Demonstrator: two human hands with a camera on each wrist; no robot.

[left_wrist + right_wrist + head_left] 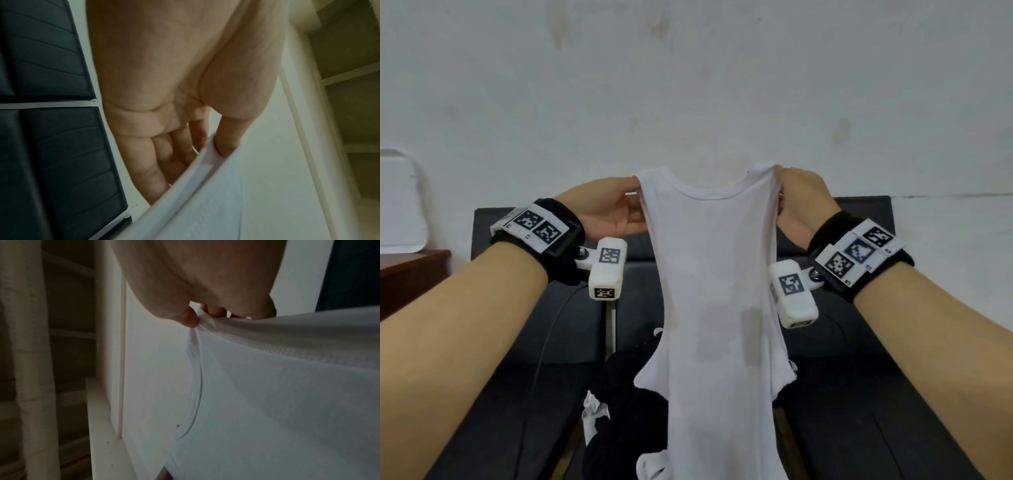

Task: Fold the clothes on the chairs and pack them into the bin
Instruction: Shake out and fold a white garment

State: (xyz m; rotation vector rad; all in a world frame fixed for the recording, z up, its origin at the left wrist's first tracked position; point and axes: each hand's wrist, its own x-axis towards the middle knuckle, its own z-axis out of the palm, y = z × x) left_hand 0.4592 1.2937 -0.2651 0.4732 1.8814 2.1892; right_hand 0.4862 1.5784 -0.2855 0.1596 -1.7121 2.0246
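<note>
Two black chairs (859, 394) stand side by side against a white wall (688, 85), a heap of black and white clothes (626, 394) lying on their seats. Above them a white tank top (715, 291) hangs upright, spread by its shoulder straps. Each grip is clamped on one strap: the left hand (606, 209) pinches the left strap, the right hand (804, 202) bunches the right strap.

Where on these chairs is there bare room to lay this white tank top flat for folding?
The left chair seat shows bare black cushion, bordered by the dark clothes pile and crossed by a thin cable. The right chair seat also shows bare. The middle, under the white tank top, is crowded.
</note>
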